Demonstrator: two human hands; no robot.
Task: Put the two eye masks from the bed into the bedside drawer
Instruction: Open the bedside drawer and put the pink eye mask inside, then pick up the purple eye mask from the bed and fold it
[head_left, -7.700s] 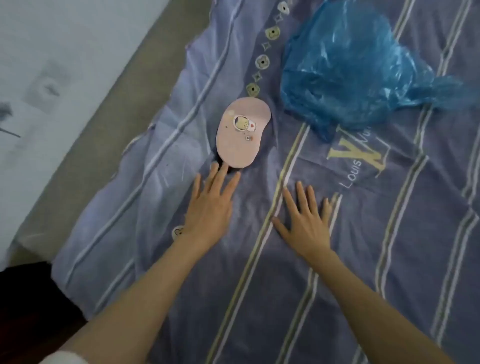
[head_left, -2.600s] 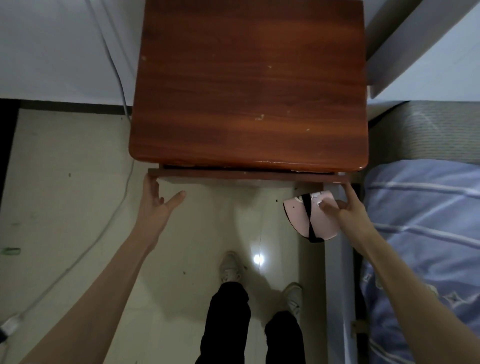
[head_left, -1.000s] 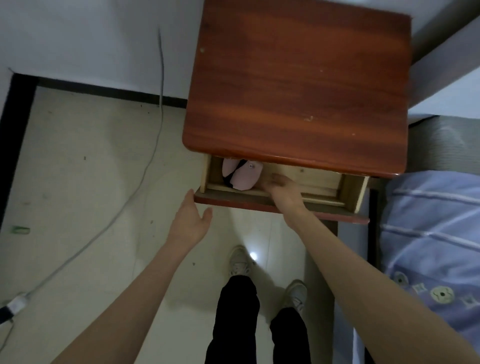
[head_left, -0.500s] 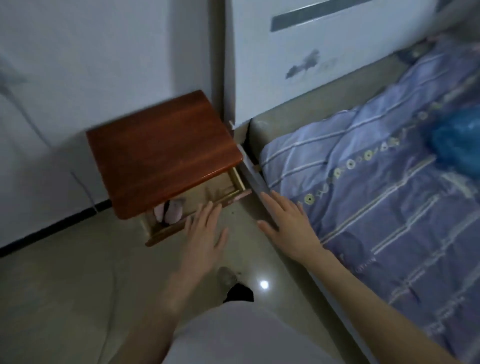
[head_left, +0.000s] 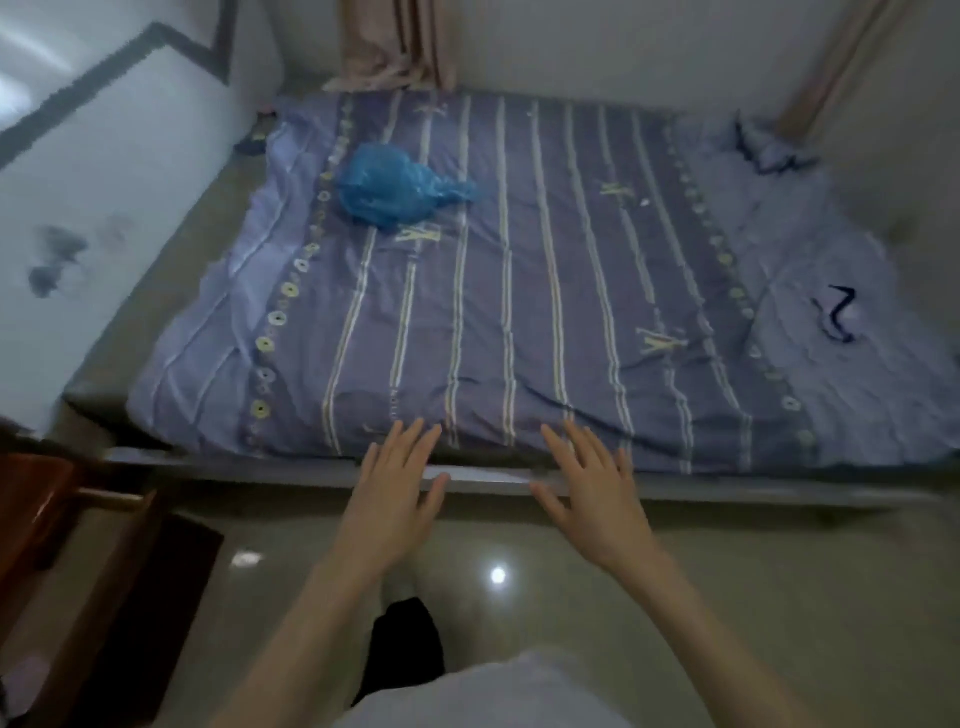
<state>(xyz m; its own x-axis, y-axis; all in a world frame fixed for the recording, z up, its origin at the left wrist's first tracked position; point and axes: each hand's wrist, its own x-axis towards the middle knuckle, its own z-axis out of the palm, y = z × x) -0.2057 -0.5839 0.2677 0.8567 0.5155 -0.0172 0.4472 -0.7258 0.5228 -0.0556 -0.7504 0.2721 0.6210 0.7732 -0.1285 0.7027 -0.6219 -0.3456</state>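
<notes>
Both hands out in front, palms down, fingers spread wide and holding nothing. Left hand (head_left: 393, 499) and right hand (head_left: 592, 496) level with each other, a clear gap between them, fingertips reaching just over the near edge of the bed with the purple-blue striped cotton sheet (head_left: 519, 322). Below the palms, glossy beige tiled floor (head_left: 727, 582) with a bright spot of reflected light between the two forearms.

Far ahead of the left hand, well apart from it, a crumpled blue plastic bag (head_left: 397, 189) lying on the sheet beside a row of small round printed motifs. Ahead and far to the right of the right hand, a thin dark cord-like squiggle (head_left: 836, 322) on the paler part of the sheet; too small to tell what.

No pink eye mask visible anywhere on the sheet in front of the hands. Low and far to the left of the left hand, at the frame edge, a reddish-brown wooden bedside cabinet (head_left: 31, 499) with its drawer front (head_left: 111, 592) standing out from the body; the drawer's inside mostly cut off and dark, so contents impossible to tell. Beyond the bed, pinkish curtain fabric (head_left: 395, 47) hanging against a pale wall.
</notes>
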